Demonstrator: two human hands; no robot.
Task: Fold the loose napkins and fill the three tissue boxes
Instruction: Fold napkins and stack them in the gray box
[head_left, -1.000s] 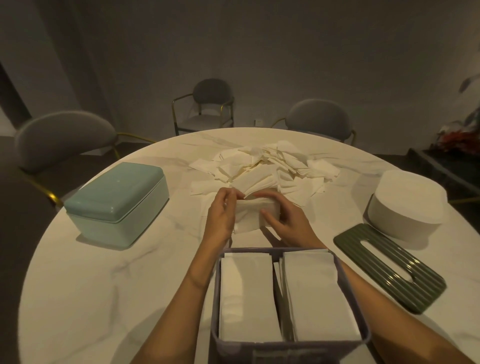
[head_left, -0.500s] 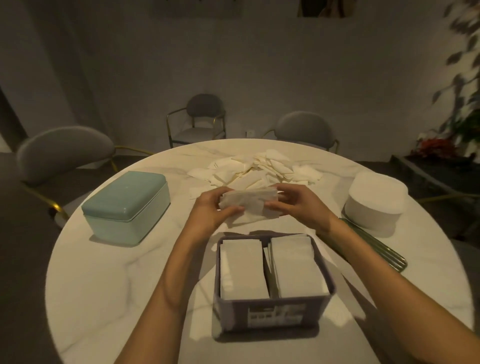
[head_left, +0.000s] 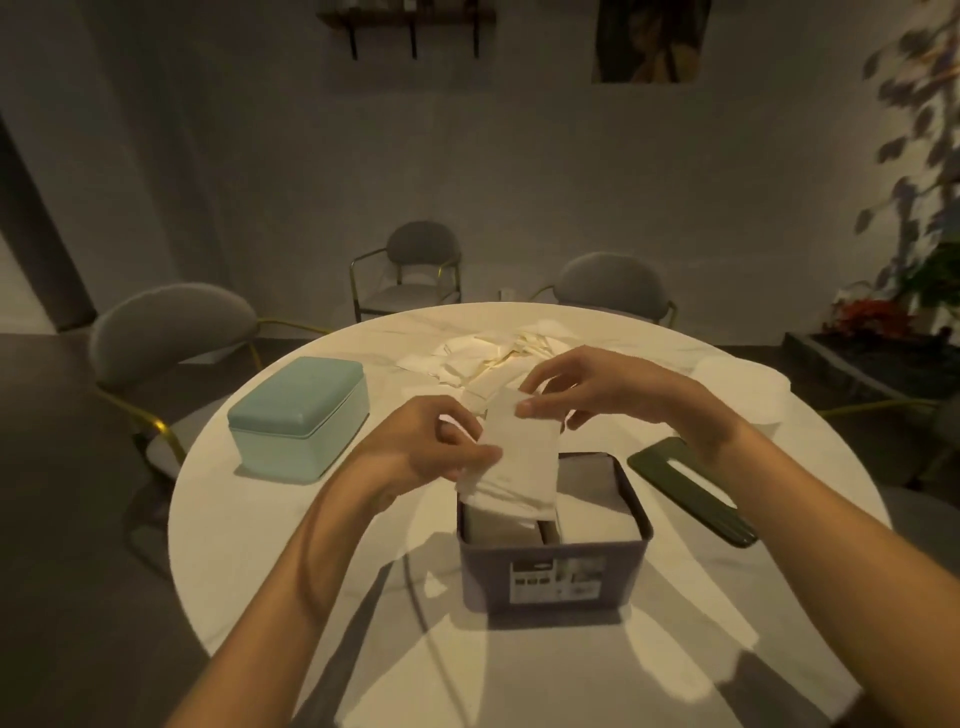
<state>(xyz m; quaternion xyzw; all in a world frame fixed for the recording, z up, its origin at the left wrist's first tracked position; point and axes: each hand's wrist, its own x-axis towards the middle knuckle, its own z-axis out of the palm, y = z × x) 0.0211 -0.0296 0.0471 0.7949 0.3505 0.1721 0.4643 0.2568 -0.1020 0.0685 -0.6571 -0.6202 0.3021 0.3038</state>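
Head view: both hands hold one folded napkin (head_left: 519, 447) just above the open grey box (head_left: 553, 558), presumably so it drops flat onto the left stack inside. The left hand (head_left: 431, 447) pinches the napkin's near left edge with curled fingers; the right hand (head_left: 587, 389) pinches its far top edge between thumb and fingertips, keeping the fold closed. Behind the box lies the loose napkin pile (head_left: 498, 356), within reach for the next fold. Left of the box sits the lidded teal box (head_left: 298, 415); to its right lies a dark green lid (head_left: 691, 491) (taken off, I judge, for filling) on the surface (head_left: 311, 525)
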